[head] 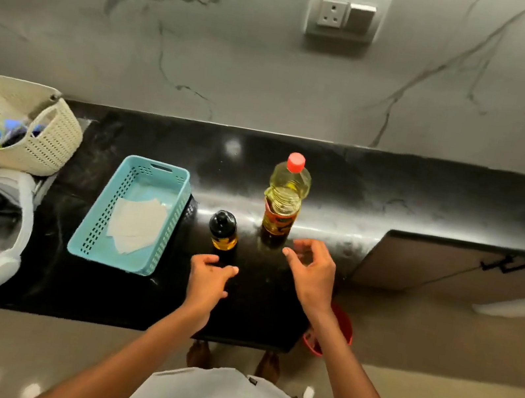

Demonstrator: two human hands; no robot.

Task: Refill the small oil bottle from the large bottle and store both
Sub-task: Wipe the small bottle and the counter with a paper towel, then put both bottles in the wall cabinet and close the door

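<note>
both hands hover empty, fingers loosely curled, near the counter's front edge: left hand just before the upright small oil bottle, right hand beside the upright large bottle farther back.

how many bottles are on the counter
2. The small bottle with a black cap stands near the counter's front edge, just beyond the left hand. The large bottle with a red cap stands to its right, beyond the right hand.
</note>
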